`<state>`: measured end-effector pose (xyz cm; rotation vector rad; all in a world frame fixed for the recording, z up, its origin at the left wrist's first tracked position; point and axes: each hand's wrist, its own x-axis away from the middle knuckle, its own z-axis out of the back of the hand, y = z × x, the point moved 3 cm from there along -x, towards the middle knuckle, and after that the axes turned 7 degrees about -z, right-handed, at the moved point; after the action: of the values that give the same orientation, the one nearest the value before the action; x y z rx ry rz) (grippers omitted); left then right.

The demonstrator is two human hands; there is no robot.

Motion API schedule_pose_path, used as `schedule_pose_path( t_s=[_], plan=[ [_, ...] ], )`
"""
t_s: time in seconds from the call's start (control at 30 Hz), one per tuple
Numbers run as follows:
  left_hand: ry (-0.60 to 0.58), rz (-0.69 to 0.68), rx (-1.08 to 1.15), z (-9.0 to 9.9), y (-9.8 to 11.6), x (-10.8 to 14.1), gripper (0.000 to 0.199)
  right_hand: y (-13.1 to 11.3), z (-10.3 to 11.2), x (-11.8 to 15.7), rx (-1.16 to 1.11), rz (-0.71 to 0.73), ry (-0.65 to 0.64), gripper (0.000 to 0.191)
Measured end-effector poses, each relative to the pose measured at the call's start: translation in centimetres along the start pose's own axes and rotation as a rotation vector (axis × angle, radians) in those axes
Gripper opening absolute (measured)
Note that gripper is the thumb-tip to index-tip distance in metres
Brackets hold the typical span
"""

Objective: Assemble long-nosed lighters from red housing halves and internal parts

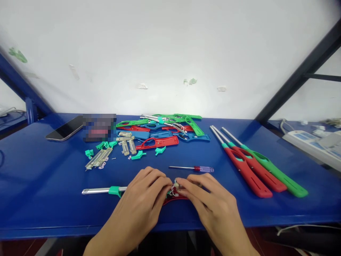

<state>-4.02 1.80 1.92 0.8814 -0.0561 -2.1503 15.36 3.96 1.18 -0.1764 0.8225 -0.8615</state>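
A gas lighter lies in front of me near the table's front edge, its metal tube point(98, 190) and green collar point(115, 191) pointing left. Its red handle shell point(173, 201) shows in part beneath my hands. My left hand point(144, 199) is closed over the lighter, fingertips pinched together by a thin white wire point(173, 192). With its fingers closed, my right hand point(213, 201) grips a small clear fuel tank point(177, 184), mostly hidden, above the red shell. Just behind the hands lies a screwdriver point(204, 169) with a clear purple-and-red handle.
Handle shells point(161, 142) in red, blue and green are piled at the back. Clear tanks point(99, 158) and green triggers point(138, 154) lie to the left. Whole lighters point(249, 174) lie at right. A phone point(66, 128) rests at back left; a white wall point(170, 53) stands behind.
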Motion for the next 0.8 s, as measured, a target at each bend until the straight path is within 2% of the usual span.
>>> schedule_pose_path(
  t_s=[0.27,0.6,0.8],
  plan=[
    [0.001,0.039,-0.016,0.13,-0.13,-0.02,0.016,-0.02,0.38,-0.31,-0.065,-0.053,0.113,0.021],
    [0.017,-0.014,-0.021,0.28,0.1,0.19,0.021,0.0,0.15,0.0,-0.05,-0.062,0.065,0.032],
    [0.029,-0.025,-0.027,0.32,0.34,-0.04,0.019,-0.11,0.24,-0.07,-0.068,-0.051,0.054,0.031]
  ],
)
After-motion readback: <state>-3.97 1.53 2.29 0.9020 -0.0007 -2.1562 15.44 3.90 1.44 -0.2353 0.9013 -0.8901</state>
